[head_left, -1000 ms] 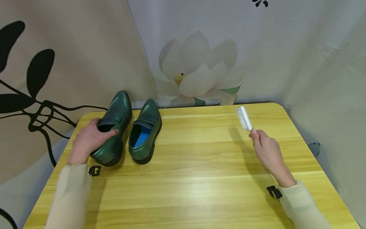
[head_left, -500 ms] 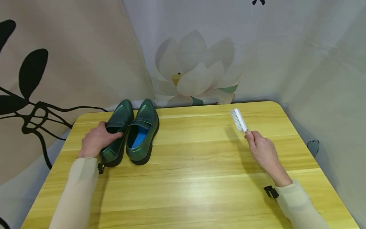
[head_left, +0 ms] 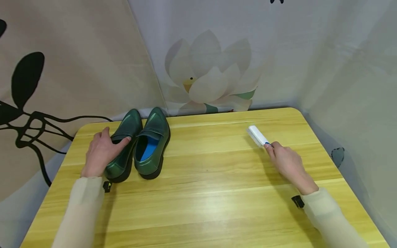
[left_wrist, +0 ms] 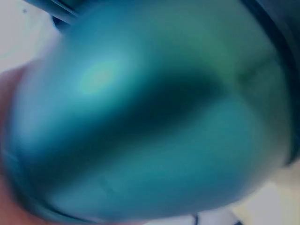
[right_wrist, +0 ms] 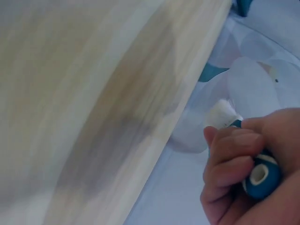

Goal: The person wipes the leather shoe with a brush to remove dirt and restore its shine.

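Note:
Two green loafers stand side by side at the table's left, toes toward the back. My left hand (head_left: 100, 151) is at the left loafer (head_left: 122, 156), thumb across its opening and fingers spread along its outer side; whether they touch it is unclear. That loafer's green surface (left_wrist: 154, 154) fills the left wrist view, blurred. The right loafer (head_left: 153, 146) shows a blue insole. My right hand (head_left: 288, 165) grips a white brush (head_left: 258, 135) by its handle above the table's right side, bristles down and to the left. In the right wrist view the blue handle end (right_wrist: 265, 185) pokes out of the curled fingers.
The wooden table (head_left: 198, 206) has rounded back corners. Behind it hangs a pale curtain (head_left: 217, 20) with a printed flower (head_left: 211, 75) and dark leaf shapes (head_left: 28, 79). The loafers' toes lie close to the back edge.
The left loafer has moved right, up beside the other one. My left hand's thumb and fingers have since spread wider. The brush has tilted over to the left, its bristles turning downward.

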{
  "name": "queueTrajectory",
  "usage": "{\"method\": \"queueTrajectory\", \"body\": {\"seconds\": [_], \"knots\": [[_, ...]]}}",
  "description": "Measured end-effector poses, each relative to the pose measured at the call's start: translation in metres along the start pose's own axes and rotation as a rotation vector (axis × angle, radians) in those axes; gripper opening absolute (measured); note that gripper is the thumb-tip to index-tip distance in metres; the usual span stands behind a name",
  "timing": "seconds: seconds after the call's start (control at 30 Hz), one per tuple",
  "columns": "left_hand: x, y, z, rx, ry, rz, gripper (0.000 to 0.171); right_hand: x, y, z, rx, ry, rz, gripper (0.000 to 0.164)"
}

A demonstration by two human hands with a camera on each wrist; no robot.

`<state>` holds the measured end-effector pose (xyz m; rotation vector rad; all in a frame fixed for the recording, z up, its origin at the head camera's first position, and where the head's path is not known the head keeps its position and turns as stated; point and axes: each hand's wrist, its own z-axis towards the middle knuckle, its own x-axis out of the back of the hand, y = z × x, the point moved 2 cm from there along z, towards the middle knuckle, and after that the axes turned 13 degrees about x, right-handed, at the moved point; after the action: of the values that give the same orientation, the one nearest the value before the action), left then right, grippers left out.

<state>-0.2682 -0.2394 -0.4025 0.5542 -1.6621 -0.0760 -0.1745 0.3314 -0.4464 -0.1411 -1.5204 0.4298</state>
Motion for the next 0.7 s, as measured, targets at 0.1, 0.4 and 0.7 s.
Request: {"method": "queueTrajectory", "body": {"seconds": [0.1,0.4,0.7], "knots": [[0.003,0.018,-0.016,-0.056,0.199,-0.069,0.092,0.001,0.011,0.002,0.012,-0.041,-0.052,0.045],[-0.014,0.088,-0.06,-0.386,0.384,-0.199,0.071,0.0,0.039,0.003,0.024,-0.125,-0.102,0.04],[-0.062,0.146,-0.085,-0.603,0.312,-0.059,0.078,0.01,0.025,0.009,0.068,-0.045,-0.181,0.055]]}}
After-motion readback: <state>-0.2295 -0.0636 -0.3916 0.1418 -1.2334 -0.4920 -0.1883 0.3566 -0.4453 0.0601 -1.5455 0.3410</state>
